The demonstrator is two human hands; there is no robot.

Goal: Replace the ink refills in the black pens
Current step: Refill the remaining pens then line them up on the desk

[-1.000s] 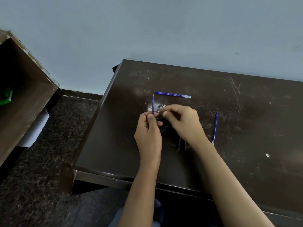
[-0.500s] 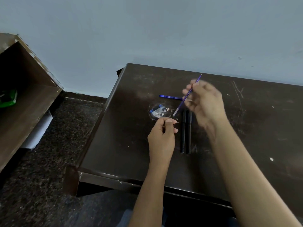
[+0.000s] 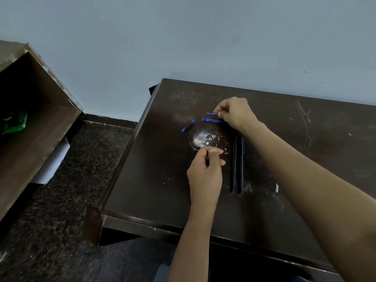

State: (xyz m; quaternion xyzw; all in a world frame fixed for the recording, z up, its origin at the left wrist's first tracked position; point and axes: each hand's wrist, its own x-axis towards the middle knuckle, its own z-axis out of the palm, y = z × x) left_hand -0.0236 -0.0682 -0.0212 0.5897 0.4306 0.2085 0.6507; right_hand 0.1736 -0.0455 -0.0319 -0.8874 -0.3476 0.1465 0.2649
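Two black pens (image 3: 237, 165) lie side by side on the dark table (image 3: 154, 180), pointing away from me. My right hand (image 3: 236, 115) reaches over them to the far middle and pinches a blue refill (image 3: 212, 113) just above the table. A second blue refill (image 3: 210, 120) lies right below it. A short blue and black pen piece (image 3: 188, 126) lies to their left. My left hand (image 3: 205, 171) hovers left of the pens with fingers curled and thumb on the forefinger; nothing shows in it. A pale refill end (image 3: 276, 188) sticks out beside my right forearm.
A white scuffed patch (image 3: 203, 139) marks the table between my hands. The table's left edge drops to a dark speckled floor (image 3: 71, 200). An open brown cabinet (image 3: 30, 129) with a green thing (image 3: 15, 122) inside stands at the left, and a blue wall runs behind.
My right hand pulled the refill out of what my left hand held and carried it to the far middle, next to the lying refill. The short blue piece now lies on the table.
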